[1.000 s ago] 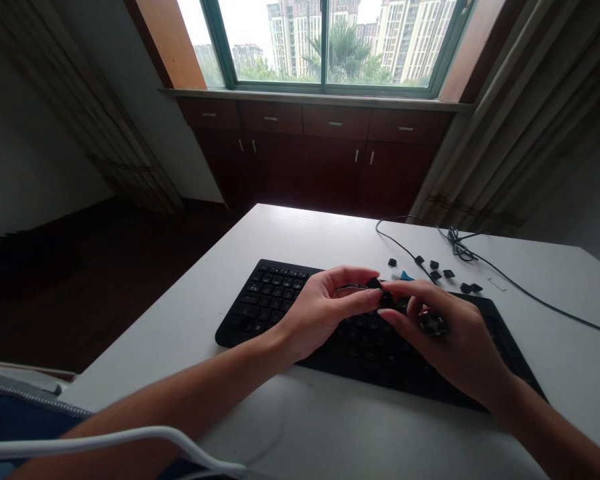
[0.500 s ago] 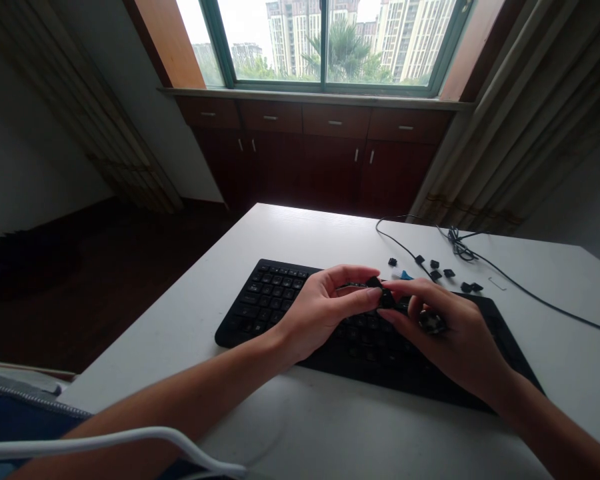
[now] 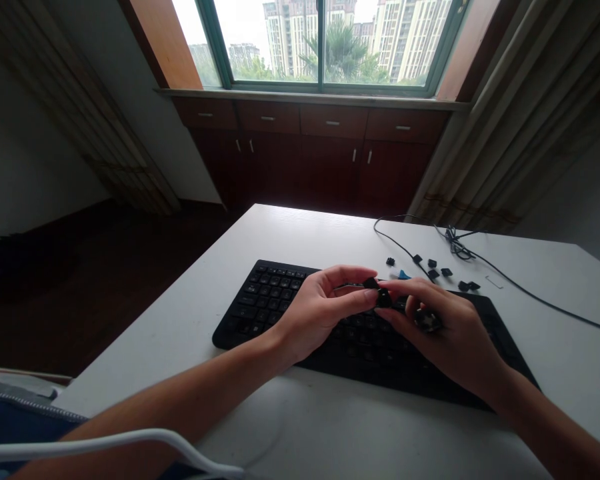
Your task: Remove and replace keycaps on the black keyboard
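My left hand (image 3: 317, 307) pinches a small black keycap (image 3: 371, 283) between thumb and fingers, above the middle of the black keyboard (image 3: 250, 311). Close against it, my right hand (image 3: 447, 330) grips a second black keycap (image 3: 384, 299) with its fingertips. A dark object with a pale pattern (image 3: 427, 321) shows under the curled fingers of that hand; I cannot make out what it is. Both hands hide much of the keyboard's centre and right. Just behind the hands lies a small blue and clear item (image 3: 403, 275), partly covered.
Several loose black keycaps (image 3: 447, 272) lie behind the keyboard on the white table (image 3: 300, 243). A thin bent wire piece (image 3: 494, 282) is near them. The black cable (image 3: 530, 293) has a tied bundle at the back right. A white cord (image 3: 145, 435) crosses the lower left.
The view has shifted very slightly. My hands stay together over the keyboard, with both keycaps turned or moved only a little.
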Action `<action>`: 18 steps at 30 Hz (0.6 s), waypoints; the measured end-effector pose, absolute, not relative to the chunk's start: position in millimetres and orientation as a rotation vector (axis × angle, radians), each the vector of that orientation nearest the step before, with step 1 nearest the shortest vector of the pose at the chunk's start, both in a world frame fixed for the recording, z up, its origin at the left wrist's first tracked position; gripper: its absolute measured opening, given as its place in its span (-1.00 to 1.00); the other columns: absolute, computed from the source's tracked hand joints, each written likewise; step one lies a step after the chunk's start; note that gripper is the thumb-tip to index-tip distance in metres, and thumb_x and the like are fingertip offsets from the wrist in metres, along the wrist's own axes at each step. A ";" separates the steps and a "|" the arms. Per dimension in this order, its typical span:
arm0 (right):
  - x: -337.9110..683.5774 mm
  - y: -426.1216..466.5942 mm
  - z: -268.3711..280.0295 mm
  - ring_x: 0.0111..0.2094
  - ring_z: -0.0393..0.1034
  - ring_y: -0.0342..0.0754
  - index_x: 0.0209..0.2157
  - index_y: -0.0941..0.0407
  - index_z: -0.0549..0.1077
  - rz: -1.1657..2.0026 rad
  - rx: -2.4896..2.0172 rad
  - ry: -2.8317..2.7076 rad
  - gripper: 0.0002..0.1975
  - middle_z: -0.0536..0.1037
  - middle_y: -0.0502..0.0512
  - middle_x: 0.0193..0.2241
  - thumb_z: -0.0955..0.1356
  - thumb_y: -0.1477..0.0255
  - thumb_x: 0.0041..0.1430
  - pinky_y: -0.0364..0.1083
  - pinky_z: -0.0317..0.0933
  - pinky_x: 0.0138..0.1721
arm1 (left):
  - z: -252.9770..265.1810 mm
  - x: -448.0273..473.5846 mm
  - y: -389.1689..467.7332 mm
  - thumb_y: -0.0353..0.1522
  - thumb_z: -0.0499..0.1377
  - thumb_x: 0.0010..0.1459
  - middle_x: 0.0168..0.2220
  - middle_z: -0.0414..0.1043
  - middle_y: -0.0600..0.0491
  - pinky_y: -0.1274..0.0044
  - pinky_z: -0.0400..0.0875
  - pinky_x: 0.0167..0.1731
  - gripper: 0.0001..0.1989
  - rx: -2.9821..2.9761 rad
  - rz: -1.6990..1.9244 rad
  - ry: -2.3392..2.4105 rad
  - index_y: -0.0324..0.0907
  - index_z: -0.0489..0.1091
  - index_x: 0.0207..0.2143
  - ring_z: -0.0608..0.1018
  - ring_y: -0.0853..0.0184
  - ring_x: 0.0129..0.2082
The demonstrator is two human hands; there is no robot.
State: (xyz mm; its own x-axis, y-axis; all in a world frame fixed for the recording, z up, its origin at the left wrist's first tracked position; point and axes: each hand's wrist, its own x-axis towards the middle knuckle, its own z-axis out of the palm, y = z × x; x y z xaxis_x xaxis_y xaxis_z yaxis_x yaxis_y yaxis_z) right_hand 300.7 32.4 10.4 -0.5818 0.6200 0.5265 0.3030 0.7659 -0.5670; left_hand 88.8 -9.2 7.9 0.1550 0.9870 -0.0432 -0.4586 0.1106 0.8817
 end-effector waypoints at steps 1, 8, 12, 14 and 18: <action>301.0 32.3 10.5 -0.41 0.42 -0.16 0.05 0.01 0.47 0.549 -0.683 -2.214 -0.68 0.59 0.02 -0.19 0.45 0.46 0.28 -0.13 0.35 -0.35 | 8.4 88.7 -9.3 -0.40 0.44 0.12 -0.12 0.62 -0.05 0.57 0.48 -0.04 -0.65 0.855 1.242 0.791 -0.21 0.55 -0.03 0.63 0.31 -0.09; 300.9 32.0 11.5 -0.42 0.42 -0.14 0.05 0.02 0.48 0.530 -0.682 -2.208 -0.68 0.59 0.02 -0.21 0.45 0.46 0.27 -0.12 0.36 -0.34 | 9.5 89.4 -9.5 -0.41 0.45 0.09 -0.13 0.63 -0.05 0.57 0.50 -0.06 -0.66 0.823 1.244 0.778 -0.22 0.57 -0.06 0.64 0.30 -0.12; 300.6 32.5 10.9 -0.43 0.42 -0.15 0.03 0.03 0.48 0.507 -0.678 -2.207 -0.69 0.59 0.03 -0.21 0.45 0.47 0.26 -0.13 0.36 -0.35 | 9.6 90.4 -9.4 -0.41 0.46 0.08 -0.15 0.63 -0.04 0.60 0.52 -0.09 -0.68 0.766 1.247 0.775 -0.23 0.58 -0.08 0.65 0.36 -0.17; 300.1 32.6 10.8 -0.43 0.42 -0.15 0.03 0.03 0.48 0.489 -0.675 -2.202 -0.69 0.59 0.02 -0.21 0.46 0.47 0.25 -0.13 0.37 -0.34 | 10.2 91.1 -9.0 -0.42 0.45 0.09 -0.16 0.63 -0.03 0.61 0.54 -0.10 -0.70 0.741 1.250 0.771 -0.23 0.58 -0.10 0.65 0.38 -0.19; 298.9 31.8 11.8 -0.41 0.45 -0.14 0.02 0.02 0.48 0.457 -0.663 -2.199 -0.69 0.59 0.01 -0.24 0.46 0.46 0.26 -0.12 0.39 -0.32 | 11.7 92.0 -8.0 -0.42 0.45 0.10 -0.18 0.63 -0.01 0.63 0.55 -0.12 -0.74 0.711 1.245 0.765 -0.24 0.60 -0.13 0.64 0.41 -0.21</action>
State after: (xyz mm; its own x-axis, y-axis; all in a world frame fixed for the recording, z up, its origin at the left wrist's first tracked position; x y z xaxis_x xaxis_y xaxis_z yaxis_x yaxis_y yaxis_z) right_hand 298.9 31.8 11.8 -0.5610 0.5911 0.5795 0.3115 0.7994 -0.5138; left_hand 92.0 -8.0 11.7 0.1475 0.9821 -0.1169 -0.5480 0.1796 0.8170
